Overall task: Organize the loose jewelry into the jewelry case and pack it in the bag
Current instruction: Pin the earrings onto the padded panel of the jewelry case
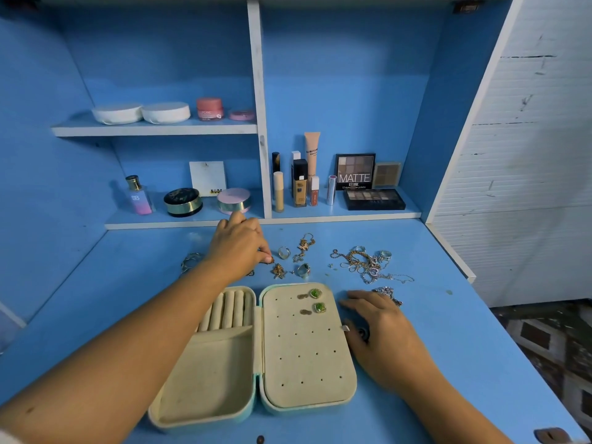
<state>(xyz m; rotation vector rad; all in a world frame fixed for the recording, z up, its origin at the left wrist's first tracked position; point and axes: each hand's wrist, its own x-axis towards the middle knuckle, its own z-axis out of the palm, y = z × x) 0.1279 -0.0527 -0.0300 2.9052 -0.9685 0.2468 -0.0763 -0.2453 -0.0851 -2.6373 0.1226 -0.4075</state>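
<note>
An open cream jewelry case lies flat on the blue desk, ring rolls at its left half and a holed earring panel at its right. Two green stud earrings sit in the panel's top holes. My left hand reaches beyond the case and pinches a small gold piece on the desk. My right hand rests palm down beside the case's right edge, fingers spread, holding nothing. Loose rings, a gold starfish charm and tangled chains lie behind the case. No bag is in view.
Cosmetics stand on the low shelf behind the desk: a perfume bottle, compacts, foundation tubes, eyeshadow palettes. A silver bracelet lies left of my forearm. The desk's right edge drops off beside a white wall.
</note>
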